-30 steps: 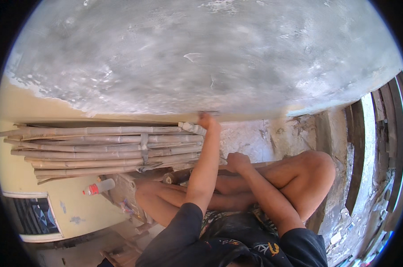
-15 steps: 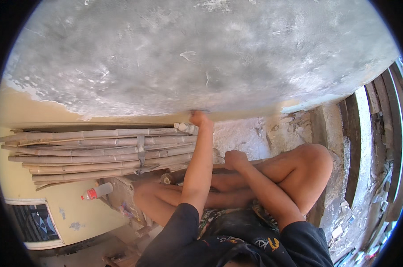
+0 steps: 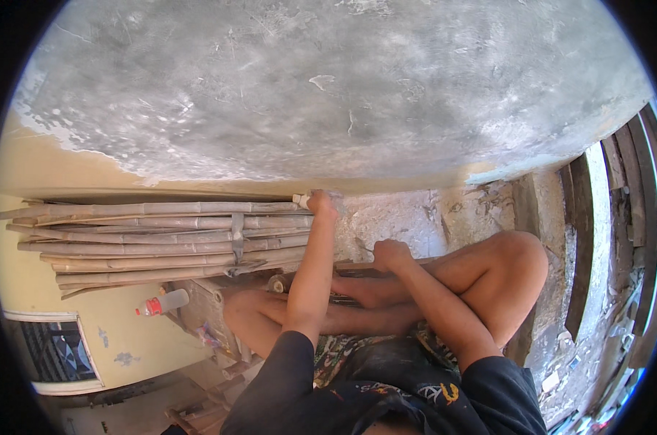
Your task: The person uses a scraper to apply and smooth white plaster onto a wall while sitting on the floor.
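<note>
My left hand (image 3: 320, 201) is closed beside the near end of the bamboo poles, just below the lower edge of the patchy grey plastered wall (image 3: 270, 94). Out of its right side shows a flat, greyish, blade-like tool (image 3: 337, 201), its exact kind unclear. My right hand (image 3: 391, 256) is a fist in front of my crossed legs. From its left side pokes the tip of a thin, dark tool (image 3: 363, 245); the fingers cover the rest.
A bundle of bamboo poles (image 3: 140, 239), bound by a strip, lies along the wall at left. A clear bottle with a red label and cap (image 3: 162, 302) is below it. A barred window (image 3: 55, 351) sits lower left. Wooden planks (image 3: 581, 246) stand at right.
My left hand has come down off the wall's lower edge to beside the bamboo ends. My right hand has barely moved, and the tool tip at it now shows more plainly.
</note>
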The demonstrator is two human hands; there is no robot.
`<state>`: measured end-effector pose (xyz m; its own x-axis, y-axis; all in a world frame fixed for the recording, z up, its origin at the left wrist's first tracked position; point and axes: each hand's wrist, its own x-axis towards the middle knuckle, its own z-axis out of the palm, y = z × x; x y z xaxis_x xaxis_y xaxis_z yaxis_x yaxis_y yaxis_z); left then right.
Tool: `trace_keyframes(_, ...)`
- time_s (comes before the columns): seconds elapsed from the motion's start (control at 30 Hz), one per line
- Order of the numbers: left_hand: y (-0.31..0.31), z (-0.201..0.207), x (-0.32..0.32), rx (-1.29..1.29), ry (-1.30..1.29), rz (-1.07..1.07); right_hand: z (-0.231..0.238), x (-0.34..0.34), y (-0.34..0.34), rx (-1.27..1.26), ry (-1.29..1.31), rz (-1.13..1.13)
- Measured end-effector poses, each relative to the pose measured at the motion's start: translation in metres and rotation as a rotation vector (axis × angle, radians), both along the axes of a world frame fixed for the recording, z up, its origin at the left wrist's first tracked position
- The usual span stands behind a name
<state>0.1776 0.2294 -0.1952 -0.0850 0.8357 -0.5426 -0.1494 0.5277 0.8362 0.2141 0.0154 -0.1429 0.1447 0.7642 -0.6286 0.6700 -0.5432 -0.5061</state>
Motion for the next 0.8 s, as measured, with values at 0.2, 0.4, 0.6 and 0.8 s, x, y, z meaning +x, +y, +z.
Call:
trace_keyframes(0.2, -0.001, -0.017, 0.040, 0.162, 0.023, -0.118, 0.001, -0.007, 0.005, 0.047, 0.038, 0.025)
trace_keyframes(0.4, -0.080, -0.032, 0.090, -0.178, -0.272, -0.389, -0.003, -0.007, 0.003, 0.038, 0.091, -0.004)
trace_keyframes(0.6, -0.126, -0.018, 0.139, -0.284, -0.423, -0.377, -0.099, -0.009, -0.017, 0.313, 0.142, -0.328)
trace_keyframes(0.8, -0.064, -0.046, 0.095, -0.189, -0.275, -0.158, -0.040, -0.017, 0.004, 0.230, 0.109, -0.086)
